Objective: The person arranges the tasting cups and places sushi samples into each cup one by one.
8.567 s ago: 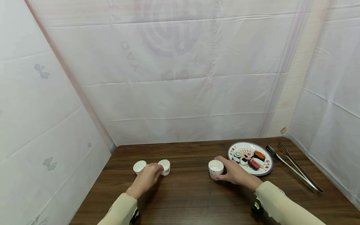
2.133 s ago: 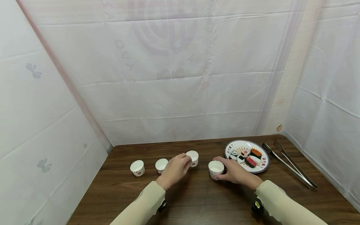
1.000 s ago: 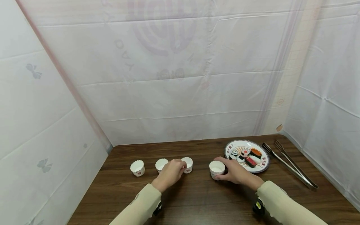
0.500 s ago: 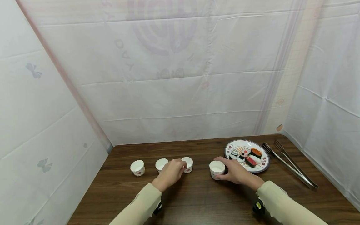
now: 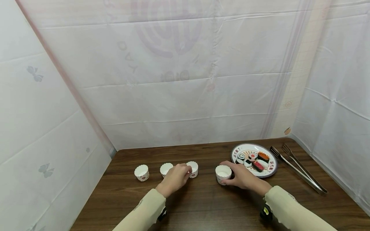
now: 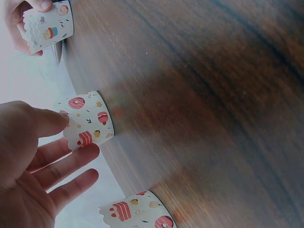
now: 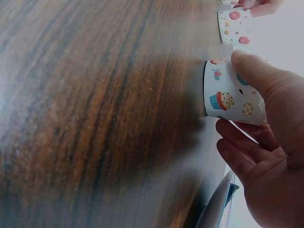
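Several white paper baking cups with scalloped rims and printed sweets stand upright on the dark wooden table [image 5: 202, 208]. My left hand [image 5: 173, 178] pinches the rim of one baking cup [image 5: 194, 170], thumb outside, as the left wrist view shows. Farther right, my right hand [image 5: 242, 178] holds another baking cup [image 5: 223, 175] between thumb and fingers; its base sits at the tabletop in the right wrist view. To the left are a baking cup [image 5: 166, 168], partly covered by my left hand, and a leftmost baking cup [image 5: 142, 173] that nothing touches.
Behind my right hand lies a white oval plate [image 5: 242, 148] with several sushi pieces [image 5: 258, 166]. Metal tongs [image 5: 303, 175] lie along the table's right side. White cloth sheets [image 5: 173, 96] enclose the table at the back and sides.
Over the earlier frames the left hand moved right from the second cup to a third one, then brought that cup down and slightly left into the row. In the last second, nothing visibly moved.
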A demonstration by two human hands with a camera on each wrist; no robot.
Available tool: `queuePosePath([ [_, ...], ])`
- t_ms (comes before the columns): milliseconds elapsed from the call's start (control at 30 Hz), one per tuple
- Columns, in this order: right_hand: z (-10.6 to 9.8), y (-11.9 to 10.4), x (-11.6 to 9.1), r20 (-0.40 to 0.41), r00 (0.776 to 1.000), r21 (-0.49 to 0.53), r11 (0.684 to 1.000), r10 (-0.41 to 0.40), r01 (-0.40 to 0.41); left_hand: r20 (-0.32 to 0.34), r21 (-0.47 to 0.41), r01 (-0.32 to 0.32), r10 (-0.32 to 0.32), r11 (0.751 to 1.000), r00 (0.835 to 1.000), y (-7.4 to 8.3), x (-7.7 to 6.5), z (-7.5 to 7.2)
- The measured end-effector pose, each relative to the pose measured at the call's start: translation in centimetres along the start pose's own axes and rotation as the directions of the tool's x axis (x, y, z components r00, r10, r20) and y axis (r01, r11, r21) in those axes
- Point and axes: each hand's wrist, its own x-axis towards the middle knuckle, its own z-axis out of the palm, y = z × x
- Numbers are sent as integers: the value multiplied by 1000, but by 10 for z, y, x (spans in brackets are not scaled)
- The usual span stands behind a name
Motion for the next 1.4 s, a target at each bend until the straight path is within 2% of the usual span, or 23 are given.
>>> queuePosePath([
  [300, -1, 0, 0, 4, 1000, 5, 1000, -4, 4, -21, 25, -15, 15, 1000, 1000, -2, 0, 2],
  [533, -1, -1, -1, 5, 1000, -2, 1000, 1, -1, -114, 58, -62, 68, 996, 991, -2, 4, 2],
  [667, -1, -2, -1, 5, 1000, -1, 1000, 17, -17, -151, 58, -97, 104, 994, 983, 1, 9, 0],
  [1000, -1, -2, 0, 4, 999, 3, 999, 43, -43, -197, 63, -149, 159, 987, 967, 16, 21, -2],
  [1100, 0, -1, 0, -2, 999, -8, 999, 41, -41, -204, 59, -172, 180, 983, 962, 19, 24, -1],
  [1400, 2, 2, 1, -5, 999, -28, 998, 49, -50, -171, 44, -203, 208, 978, 963, 26, 29, 3],
])
